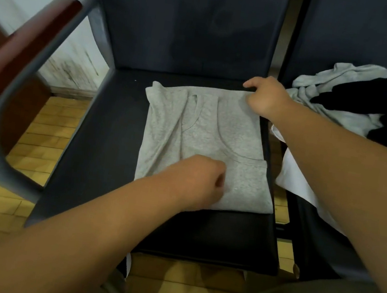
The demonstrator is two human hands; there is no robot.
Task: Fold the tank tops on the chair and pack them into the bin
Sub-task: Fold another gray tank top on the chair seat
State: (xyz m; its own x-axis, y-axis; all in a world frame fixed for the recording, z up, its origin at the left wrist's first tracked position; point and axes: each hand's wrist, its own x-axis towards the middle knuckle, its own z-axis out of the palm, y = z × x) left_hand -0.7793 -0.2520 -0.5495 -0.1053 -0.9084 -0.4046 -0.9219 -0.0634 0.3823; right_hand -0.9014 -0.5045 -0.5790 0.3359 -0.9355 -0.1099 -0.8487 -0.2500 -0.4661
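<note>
Plainly soft and limp, the grey tank top lies part-folded on the dark chair seat. Its neckline faces the backrest, and its long axis probably runs near to far. The left hand curls into the cloth by the near edge. The right hand pinches the far right corner. Corners and hems should hold best; lifted elsewhere, it would sag.
</note>
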